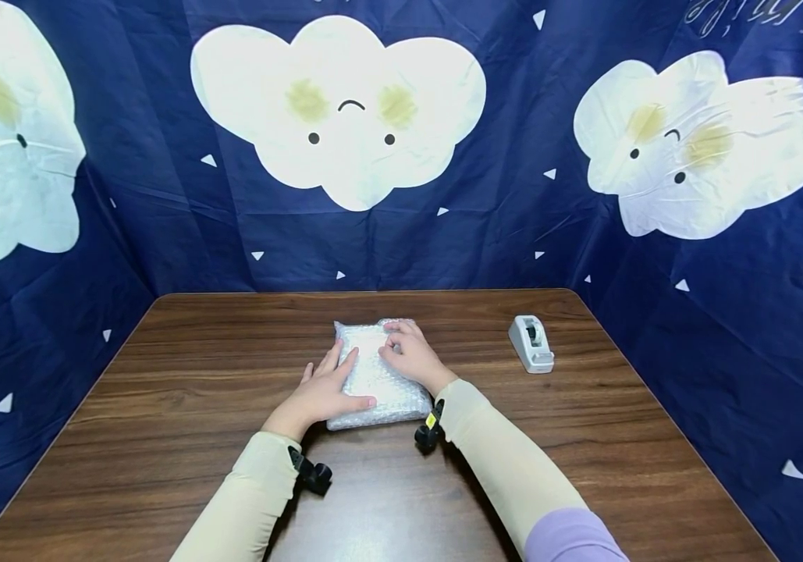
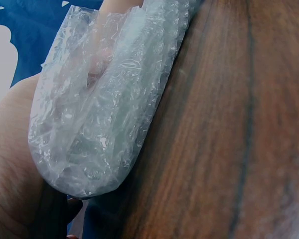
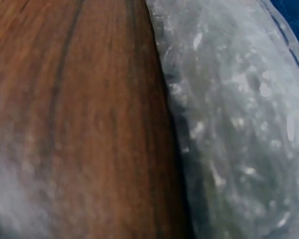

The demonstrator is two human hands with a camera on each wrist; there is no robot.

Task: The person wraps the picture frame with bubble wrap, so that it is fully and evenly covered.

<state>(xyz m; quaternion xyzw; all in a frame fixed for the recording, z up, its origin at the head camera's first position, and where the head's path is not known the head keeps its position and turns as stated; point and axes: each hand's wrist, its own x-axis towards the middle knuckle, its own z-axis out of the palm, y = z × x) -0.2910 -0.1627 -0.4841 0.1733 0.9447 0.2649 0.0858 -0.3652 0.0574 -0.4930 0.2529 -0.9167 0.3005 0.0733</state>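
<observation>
A flat package in bubble wrap (image 1: 380, 390) lies on the wooden table, in the middle of the head view. Across its left side my left hand (image 1: 320, 394) rests with fingers spread and thumb toward the near edge. My right hand (image 1: 411, 355) is on the upper right part, its index finger bent close to the thumb; whether they pinch anything is too small to tell. In the left wrist view the clear bubble wrap (image 2: 104, 109) shows its folded end, with part of the left hand (image 2: 10, 149) behind. The right wrist view shows the bubble wrap's side (image 3: 239, 124), blurred, without the hand.
A white tape dispenser (image 1: 531, 345) stands on the table (image 1: 197, 406) to the right of the package. Dark blue cloth (image 1: 162, 195) with white clouds hangs behind and on both sides of the table. Small black cameras (image 1: 313, 474) are strapped to both wrists.
</observation>
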